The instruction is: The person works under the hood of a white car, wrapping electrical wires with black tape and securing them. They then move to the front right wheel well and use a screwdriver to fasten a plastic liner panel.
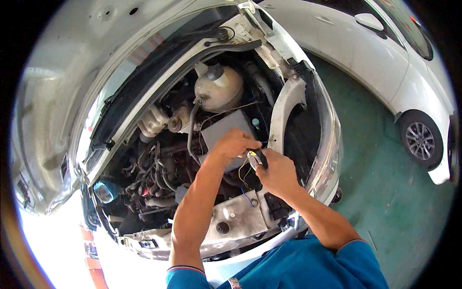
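Observation:
Over the engine bay, my left hand point(232, 144) is closed, its thumb and fingers pinched on thin wire at the edge of a grey flat-topped box point(219, 132). Close against it, my right hand point(280, 174) is wrapped round a small hand tool with dark and yellow parts point(255, 158), which looks like pliers. The tool's jaws are partly hidden between the hands. A thin yellow wire point(244, 179) loops down below the hands. Lower still, a blue wire point(247, 197) reaches toward the pale front crossmember point(236, 214).
A round, yellowed coolant tank point(219, 89) stands beyond the grey box. Hoses and engine parts point(154, 178) fill the left side. The raised hood point(57, 96) hangs at far left. A white car point(356, 53) is parked at right on the green floor point(370, 192).

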`<state>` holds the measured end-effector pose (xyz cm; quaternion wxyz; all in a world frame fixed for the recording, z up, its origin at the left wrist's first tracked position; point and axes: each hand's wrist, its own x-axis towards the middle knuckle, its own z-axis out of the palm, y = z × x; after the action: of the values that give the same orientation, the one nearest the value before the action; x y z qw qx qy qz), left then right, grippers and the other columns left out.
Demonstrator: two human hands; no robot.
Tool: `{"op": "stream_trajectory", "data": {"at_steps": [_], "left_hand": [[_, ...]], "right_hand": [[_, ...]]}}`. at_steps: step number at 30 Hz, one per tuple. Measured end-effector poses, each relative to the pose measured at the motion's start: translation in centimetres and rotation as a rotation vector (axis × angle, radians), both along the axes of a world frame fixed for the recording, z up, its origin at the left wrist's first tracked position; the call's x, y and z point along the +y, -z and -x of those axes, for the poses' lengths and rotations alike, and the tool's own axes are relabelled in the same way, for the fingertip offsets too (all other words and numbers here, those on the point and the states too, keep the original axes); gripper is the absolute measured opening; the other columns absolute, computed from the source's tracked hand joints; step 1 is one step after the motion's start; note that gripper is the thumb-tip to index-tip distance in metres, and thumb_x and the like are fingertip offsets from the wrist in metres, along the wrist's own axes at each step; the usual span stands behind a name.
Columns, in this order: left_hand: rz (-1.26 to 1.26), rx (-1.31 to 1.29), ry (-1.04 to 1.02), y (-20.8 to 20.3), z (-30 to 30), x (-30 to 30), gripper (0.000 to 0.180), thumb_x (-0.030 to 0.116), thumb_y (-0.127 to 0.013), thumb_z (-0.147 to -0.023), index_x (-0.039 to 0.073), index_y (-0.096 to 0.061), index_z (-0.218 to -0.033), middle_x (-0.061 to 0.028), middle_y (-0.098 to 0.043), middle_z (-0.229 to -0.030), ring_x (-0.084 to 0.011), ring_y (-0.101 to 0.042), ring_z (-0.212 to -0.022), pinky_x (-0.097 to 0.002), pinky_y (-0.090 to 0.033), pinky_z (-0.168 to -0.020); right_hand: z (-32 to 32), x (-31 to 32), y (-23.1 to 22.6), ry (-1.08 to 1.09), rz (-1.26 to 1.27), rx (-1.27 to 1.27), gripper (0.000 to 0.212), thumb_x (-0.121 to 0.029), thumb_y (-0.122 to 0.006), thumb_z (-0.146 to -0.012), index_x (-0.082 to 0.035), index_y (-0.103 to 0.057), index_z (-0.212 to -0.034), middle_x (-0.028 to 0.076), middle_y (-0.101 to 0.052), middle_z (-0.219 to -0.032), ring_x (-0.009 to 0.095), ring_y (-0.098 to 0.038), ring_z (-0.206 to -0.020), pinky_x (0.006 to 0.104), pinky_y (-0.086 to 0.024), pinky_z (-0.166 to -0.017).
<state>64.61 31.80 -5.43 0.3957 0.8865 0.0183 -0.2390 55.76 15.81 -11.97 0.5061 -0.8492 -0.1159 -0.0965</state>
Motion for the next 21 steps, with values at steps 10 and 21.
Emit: {"op": "stream_trajectory", "data": {"at_steps": [10, 21], "left_hand": [[0.014, -0.054, -0.070, 0.7, 0.6, 0.4, 0.031, 0.030, -0.080, -0.080, 0.000, -0.075, -0.084, -0.0023, -0.057, -0.065, -0.0120, -0.051, -0.060, -0.0293, -0.039, -0.053], [0.706, 0.100, -0.292, 0.7, 3.9, 0.6, 0.029, 0.027, -0.061, -0.099, -0.001, -0.067, -0.100, -0.0061, -0.066, -0.083, -0.0141, -0.062, -0.071, -0.0283, -0.053, -0.061]], "right_hand": [[0.6, -1.7, -0.7, 0.024, -0.044, -0.210, 0.033, -0.012, -0.071, -0.078, 0.000, -0.063, -0.108, 0.021, -0.068, -0.089, 0.043, -0.067, -0.079, 0.0484, -0.054, -0.071], [-5.5, -2.5, -6.7, -0.124, 0.143, -0.210, 0.032, -0.028, -0.068, -0.087, -0.003, -0.063, -0.106, 0.022, -0.070, -0.086, 0.042, -0.068, -0.083, 0.0504, -0.054, -0.074]]}}
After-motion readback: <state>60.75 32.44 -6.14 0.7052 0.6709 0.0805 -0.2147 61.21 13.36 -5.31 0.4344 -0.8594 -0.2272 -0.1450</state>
